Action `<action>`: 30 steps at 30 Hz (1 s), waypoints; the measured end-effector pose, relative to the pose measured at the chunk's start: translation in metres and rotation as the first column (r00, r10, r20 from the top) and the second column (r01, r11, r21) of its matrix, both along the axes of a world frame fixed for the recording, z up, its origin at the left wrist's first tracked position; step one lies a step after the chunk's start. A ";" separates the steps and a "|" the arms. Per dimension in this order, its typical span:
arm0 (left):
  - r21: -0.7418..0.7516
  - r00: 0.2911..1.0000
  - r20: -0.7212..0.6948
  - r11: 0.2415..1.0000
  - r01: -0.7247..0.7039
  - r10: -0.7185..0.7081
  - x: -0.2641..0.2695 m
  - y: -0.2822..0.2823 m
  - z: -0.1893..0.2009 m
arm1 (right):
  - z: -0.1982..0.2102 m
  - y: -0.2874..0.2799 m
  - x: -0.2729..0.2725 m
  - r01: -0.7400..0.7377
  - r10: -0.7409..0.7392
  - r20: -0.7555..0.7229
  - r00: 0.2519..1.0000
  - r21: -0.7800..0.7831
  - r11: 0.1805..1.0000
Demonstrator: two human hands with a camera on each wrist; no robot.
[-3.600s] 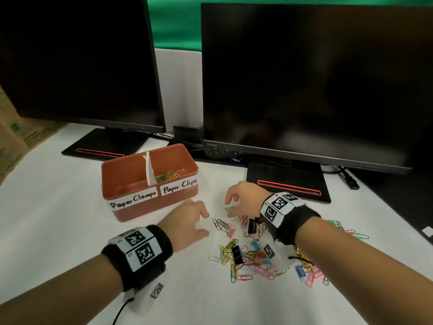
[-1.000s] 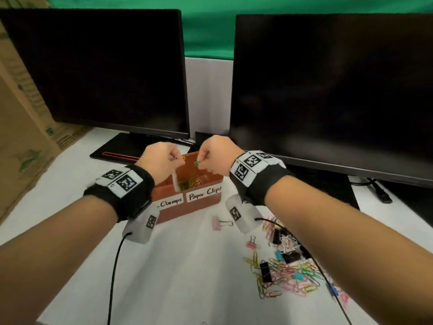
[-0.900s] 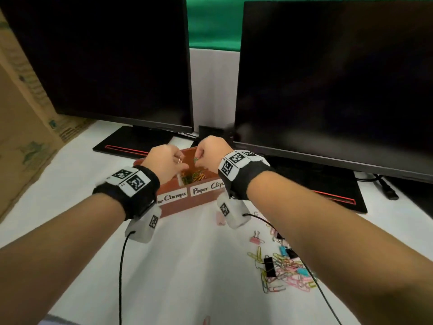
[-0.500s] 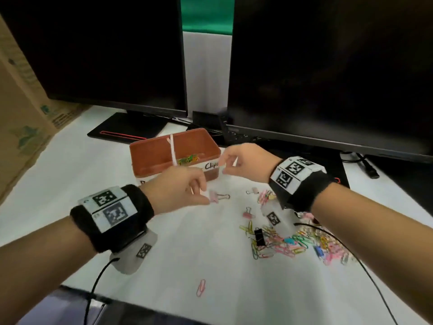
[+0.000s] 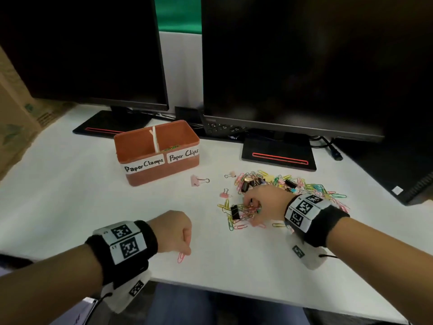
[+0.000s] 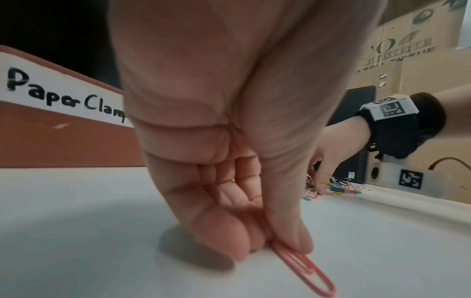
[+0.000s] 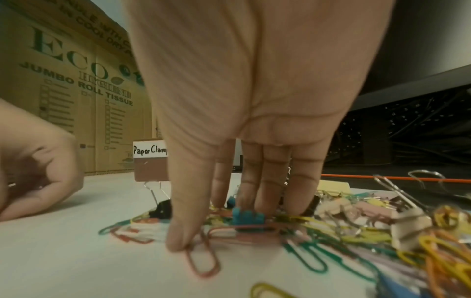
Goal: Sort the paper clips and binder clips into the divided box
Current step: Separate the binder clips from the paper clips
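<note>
The orange divided box [image 5: 140, 177] stands mid-table, labelled "Paper Clamps" on the left and "Paper Clips" on the right. A few coloured clips lie in the right compartment. A mixed pile of paper clips and binder clips [image 5: 276, 184] lies to its right. My right hand [image 5: 251, 207] is on the pile's near side, fingers pointing straight down onto it. Its fingertips [image 7: 262, 203] touch a blue binder clip [image 7: 246, 217] and its thumb presses a pink clip [image 7: 203, 260]. My left hand [image 5: 187, 250] pinches one end of a lone pink paper clip [image 6: 305, 270] lying near the front edge.
Two dark monitors on stands [image 5: 278, 153] rise behind the box and pile. A pink binder clip [image 5: 195, 180] and a smaller one [image 5: 225, 194] lie between the box and the pile. Cardboard cartons [image 5: 14, 113] stand at the left. The table's front edge [image 5: 234, 294] is close to my left hand.
Both hands were over the box's right compartment holding clips. They have since come away: the left dropped to the stray pink clip near the edge, the right went to the pile.
</note>
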State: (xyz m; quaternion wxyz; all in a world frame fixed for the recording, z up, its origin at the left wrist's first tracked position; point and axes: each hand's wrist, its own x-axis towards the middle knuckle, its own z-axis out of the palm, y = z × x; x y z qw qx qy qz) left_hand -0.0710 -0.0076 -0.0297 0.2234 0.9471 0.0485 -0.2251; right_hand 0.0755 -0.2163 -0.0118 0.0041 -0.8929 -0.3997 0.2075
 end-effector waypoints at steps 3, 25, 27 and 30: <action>-0.009 1.000 0.004 1.000 -0.011 0.011 0.000 0.004 -0.002 | -0.004 0.001 0.003 0.031 -0.031 -0.010 0.999 0.037 0.999; -0.002 0.963 0.183 0.980 -0.201 0.198 0.031 0.001 -0.006 | -0.002 0.004 0.013 0.112 -0.115 0.042 0.992 0.082 0.990; -0.052 0.959 0.211 0.982 -0.184 0.191 0.037 0.003 -0.008 | 0.000 0.002 0.013 0.119 -0.123 0.037 0.992 0.099 0.988; -0.062 0.959 0.259 0.993 -0.104 0.116 0.048 0.001 -0.011 | 0.003 0.001 0.015 0.120 -0.125 0.022 0.992 0.139 0.983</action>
